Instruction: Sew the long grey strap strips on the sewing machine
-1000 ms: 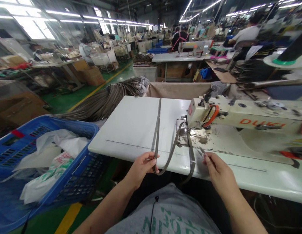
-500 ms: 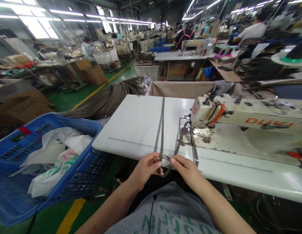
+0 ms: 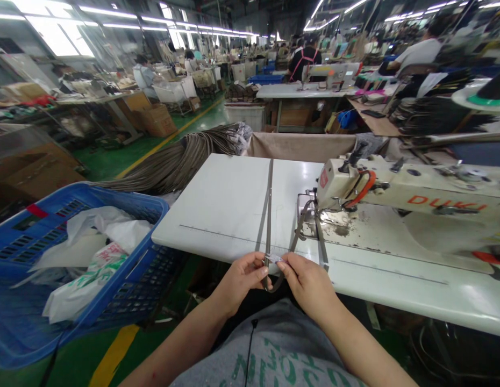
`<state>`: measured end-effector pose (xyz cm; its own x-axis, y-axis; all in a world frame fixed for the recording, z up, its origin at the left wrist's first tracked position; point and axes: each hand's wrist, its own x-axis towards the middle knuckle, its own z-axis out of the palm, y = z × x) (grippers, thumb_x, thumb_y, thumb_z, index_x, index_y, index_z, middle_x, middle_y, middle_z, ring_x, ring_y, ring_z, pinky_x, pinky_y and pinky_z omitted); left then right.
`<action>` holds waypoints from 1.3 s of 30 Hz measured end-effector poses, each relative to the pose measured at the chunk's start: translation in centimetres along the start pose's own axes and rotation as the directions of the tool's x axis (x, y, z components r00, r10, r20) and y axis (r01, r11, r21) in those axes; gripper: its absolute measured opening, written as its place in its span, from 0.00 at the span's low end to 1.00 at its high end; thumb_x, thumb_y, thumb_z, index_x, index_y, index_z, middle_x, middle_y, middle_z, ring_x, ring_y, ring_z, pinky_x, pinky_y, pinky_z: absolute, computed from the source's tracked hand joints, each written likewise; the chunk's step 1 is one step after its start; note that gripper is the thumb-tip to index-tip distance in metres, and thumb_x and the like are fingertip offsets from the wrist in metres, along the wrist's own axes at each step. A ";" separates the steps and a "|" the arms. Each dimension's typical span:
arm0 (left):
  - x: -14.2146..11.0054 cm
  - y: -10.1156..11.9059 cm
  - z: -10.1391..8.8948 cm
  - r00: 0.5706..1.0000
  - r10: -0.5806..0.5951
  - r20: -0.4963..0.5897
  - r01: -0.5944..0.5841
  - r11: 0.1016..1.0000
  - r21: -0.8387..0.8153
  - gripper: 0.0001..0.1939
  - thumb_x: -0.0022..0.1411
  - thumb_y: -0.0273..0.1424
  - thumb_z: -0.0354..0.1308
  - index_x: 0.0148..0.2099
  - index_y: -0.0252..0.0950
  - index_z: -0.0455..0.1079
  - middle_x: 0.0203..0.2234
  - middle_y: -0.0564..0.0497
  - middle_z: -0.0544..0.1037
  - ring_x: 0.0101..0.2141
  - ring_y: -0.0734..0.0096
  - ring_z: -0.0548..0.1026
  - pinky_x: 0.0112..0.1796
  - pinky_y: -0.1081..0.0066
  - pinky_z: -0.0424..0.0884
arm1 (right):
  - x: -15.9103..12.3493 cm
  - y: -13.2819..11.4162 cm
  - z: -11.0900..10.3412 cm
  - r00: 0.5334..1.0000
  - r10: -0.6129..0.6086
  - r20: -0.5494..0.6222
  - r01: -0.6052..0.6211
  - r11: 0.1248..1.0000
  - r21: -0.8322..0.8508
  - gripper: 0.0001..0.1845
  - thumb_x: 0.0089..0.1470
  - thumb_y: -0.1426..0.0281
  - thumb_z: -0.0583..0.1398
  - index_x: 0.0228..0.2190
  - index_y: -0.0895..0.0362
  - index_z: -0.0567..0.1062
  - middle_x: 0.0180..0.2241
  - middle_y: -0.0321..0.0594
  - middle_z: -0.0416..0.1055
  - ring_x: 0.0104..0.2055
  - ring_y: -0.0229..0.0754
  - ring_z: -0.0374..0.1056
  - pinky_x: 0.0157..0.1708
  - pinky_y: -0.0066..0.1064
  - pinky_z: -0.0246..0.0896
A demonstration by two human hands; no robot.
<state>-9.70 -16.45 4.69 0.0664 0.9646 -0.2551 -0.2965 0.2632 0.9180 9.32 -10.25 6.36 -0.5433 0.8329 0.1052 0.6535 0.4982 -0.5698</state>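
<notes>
A long grey strap (image 3: 268, 209) runs across the white sewing table (image 3: 221, 209) toward me and loops back up to the needle area of the sewing machine (image 3: 395, 185). My left hand (image 3: 240, 279) pinches the strap at the table's near edge. My right hand (image 3: 308, 282) is closed right beside it, fingertips holding a small metal tool (image 3: 274, 259), its tip against the strap between the two hands.
A blue plastic crate (image 3: 78, 252) with white bags stands to my left. A thick bundle of grey straps (image 3: 181, 161) hangs off the table's far left. Other workers, tables and cardboard boxes fill the hall behind.
My right hand came left from the machine side with the small tool and met my left hand at the strap. The strap loop was drawn closer in.
</notes>
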 end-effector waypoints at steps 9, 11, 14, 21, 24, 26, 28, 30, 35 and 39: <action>0.0 -0.8 0.3 0.971 -0.002 -0.240 0.008 1.000 0.027 0.28 0.51 0.44 0.76 0.46 0.35 0.70 0.34 0.51 0.76 0.32 0.69 0.78 0.36 0.63 0.79 | 0.0 0.3 -0.2 0.993 0.117 -0.017 -0.115 0.990 0.087 0.20 0.71 0.57 0.49 0.32 0.52 0.72 0.30 0.41 0.78 0.32 0.48 0.75 0.31 0.33 0.61; 0.0 -1.1 0.3 0.947 -0.011 -0.322 0.013 1.000 0.005 0.28 0.49 0.46 0.76 0.44 0.35 0.70 0.36 0.50 0.75 0.34 0.66 0.78 0.36 0.61 0.81 | -0.1 0.0 -0.1 0.993 0.112 0.026 -0.114 0.989 0.096 0.19 0.71 0.57 0.50 0.32 0.52 0.71 0.30 0.41 0.78 0.32 0.47 0.75 0.32 0.32 0.61; -0.2 -1.1 0.2 0.949 -0.052 -0.311 0.038 0.998 -0.052 0.27 0.52 0.48 0.74 0.44 0.32 0.74 0.36 0.47 0.77 0.36 0.64 0.78 0.38 0.60 0.81 | -0.2 -0.6 0.1 0.992 0.094 0.086 -0.102 0.990 0.101 0.17 0.70 0.59 0.52 0.33 0.52 0.72 0.30 0.39 0.79 0.32 0.46 0.74 0.31 0.32 0.60; -0.5 -0.5 0.5 0.980 -0.100 -0.174 0.064 0.978 -0.200 0.24 0.55 0.43 0.72 0.47 0.30 0.77 0.31 0.48 0.77 0.33 0.68 0.76 0.45 0.58 0.77 | -0.3 -1.1 0.2 0.990 0.063 0.129 -0.077 0.992 0.104 0.16 0.70 0.61 0.53 0.31 0.52 0.72 0.30 0.38 0.79 0.32 0.45 0.74 0.31 0.31 0.59; -0.5 -0.9 0.4 0.970 -0.080 -0.231 0.032 0.978 -0.206 0.28 0.55 0.40 0.72 0.54 0.33 0.71 0.32 0.50 0.77 0.34 0.65 0.78 0.46 0.55 0.77 | -0.3 -1.0 0.4 0.987 0.071 0.145 -0.084 0.993 0.084 0.16 0.69 0.61 0.53 0.31 0.52 0.72 0.31 0.38 0.79 0.33 0.45 0.75 0.32 0.31 0.59; -0.5 -1.3 0.2 0.961 -0.053 -0.270 0.008 0.986 -0.164 0.28 0.57 0.40 0.70 0.55 0.36 0.67 0.32 0.52 0.77 0.34 0.65 0.79 0.45 0.55 0.77 | -0.3 -0.9 0.5 0.985 0.073 0.155 -0.083 0.994 0.065 0.16 0.69 0.62 0.54 0.30 0.53 0.72 0.31 0.39 0.80 0.33 0.46 0.75 0.32 0.32 0.59; -0.4 -1.7 0.0 0.954 -0.024 -0.298 0.001 0.997 -0.078 0.27 0.57 0.39 0.70 0.53 0.37 0.65 0.34 0.52 0.76 0.33 0.67 0.80 0.44 0.57 0.78 | -0.4 -0.9 0.5 0.985 0.074 0.156 -0.082 0.995 0.049 0.16 0.69 0.62 0.54 0.30 0.53 0.73 0.31 0.39 0.80 0.34 0.46 0.75 0.32 0.32 0.59; -0.4 -2.0 -0.3 0.949 -0.006 -0.315 0.011 1.000 0.014 0.26 0.56 0.39 0.70 0.51 0.37 0.64 0.37 0.51 0.76 0.33 0.68 0.80 0.42 0.58 0.79 | -0.4 -1.0 0.5 0.985 0.078 0.154 -0.084 0.996 0.033 0.16 0.69 0.62 0.54 0.31 0.52 0.73 0.32 0.39 0.81 0.34 0.46 0.76 0.33 0.32 0.59; -0.1 -2.7 -0.8 0.948 -0.007 -0.317 0.032 0.997 0.075 0.21 0.58 0.42 0.68 0.46 0.36 0.67 0.36 0.50 0.76 0.33 0.67 0.80 0.39 0.60 0.80 | -0.5 -0.9 0.7 0.981 0.084 0.173 -0.088 0.996 0.015 0.15 0.69 0.62 0.54 0.31 0.53 0.74 0.32 0.39 0.81 0.34 0.47 0.76 0.32 0.32 0.59; 0.0 -2.6 -1.2 0.952 -0.015 -0.306 0.060 0.989 0.137 0.22 0.55 0.39 0.68 0.48 0.34 0.70 0.33 0.50 0.78 0.29 0.67 0.81 0.37 0.63 0.79 | -0.5 -1.0 1.0 0.980 0.071 0.185 -0.078 0.996 0.031 0.15 0.69 0.63 0.55 0.31 0.53 0.74 0.31 0.38 0.80 0.33 0.46 0.76 0.31 0.32 0.58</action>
<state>-10.05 -17.18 1.93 -0.2242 0.9096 -0.3499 -0.1583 0.3202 0.9340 8.48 -11.42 6.07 -0.5835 0.8073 -0.0884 0.6776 0.4239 -0.6011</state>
